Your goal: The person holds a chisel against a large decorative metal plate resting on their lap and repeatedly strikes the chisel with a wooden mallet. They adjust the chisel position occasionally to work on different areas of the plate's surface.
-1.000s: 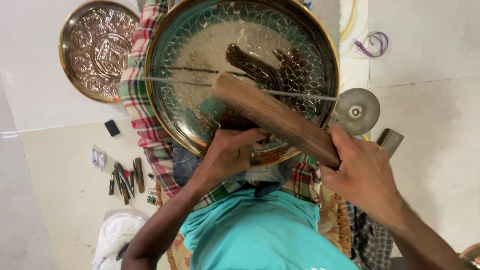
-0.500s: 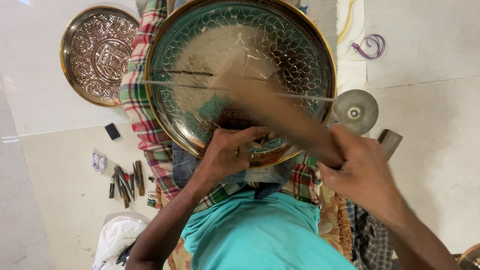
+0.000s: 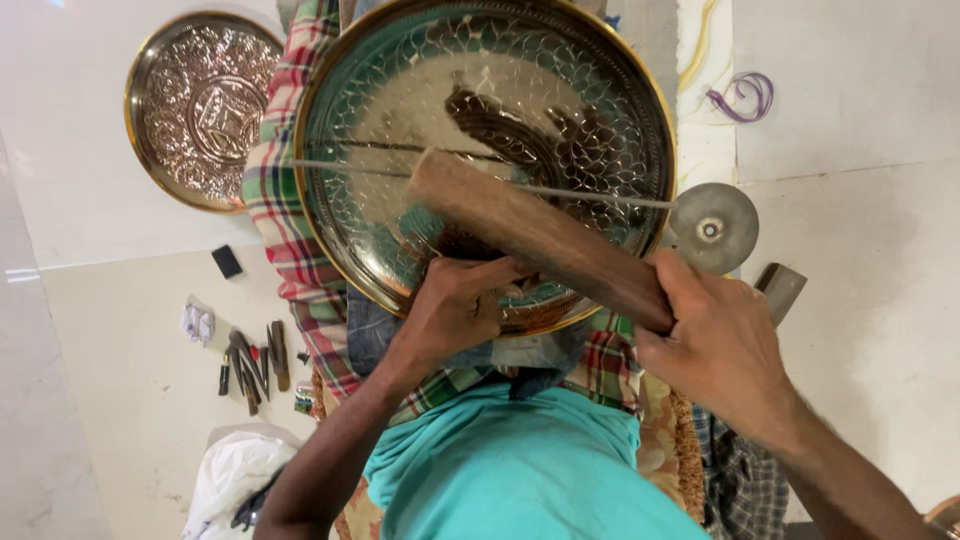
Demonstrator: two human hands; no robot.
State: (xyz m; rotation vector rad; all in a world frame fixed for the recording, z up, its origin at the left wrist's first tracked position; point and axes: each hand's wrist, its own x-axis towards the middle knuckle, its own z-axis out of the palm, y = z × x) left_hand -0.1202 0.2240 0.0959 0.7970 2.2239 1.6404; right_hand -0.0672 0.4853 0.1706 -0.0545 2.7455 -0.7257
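A large round brass plate (image 3: pixel 380 110) with a scale-like engraved pattern rests on my lap over a checked cloth (image 3: pixel 285 250). My right hand (image 3: pixel 715 350) grips a thick wooden mallet (image 3: pixel 530 235) that slants up and left over the plate. My left hand (image 3: pixel 455 305) is closed at the plate's near rim, fingers pinched together; whatever it holds is hidden. A thin straight rod or string (image 3: pixel 580 192) crosses the plate from left to right.
A smaller embossed brass plate (image 3: pixel 200 110) lies on the floor at upper left. Several small chisels (image 3: pixel 250 360) lie at the left by a white cloth (image 3: pixel 235 480). A grey metal disc (image 3: pixel 712 228) and a block (image 3: pixel 780 290) sit right of the plate.
The mallet swung down over the plate, blurred half a second ago, and now sits a little higher and sharp again. My left hand stayed at the near rim.
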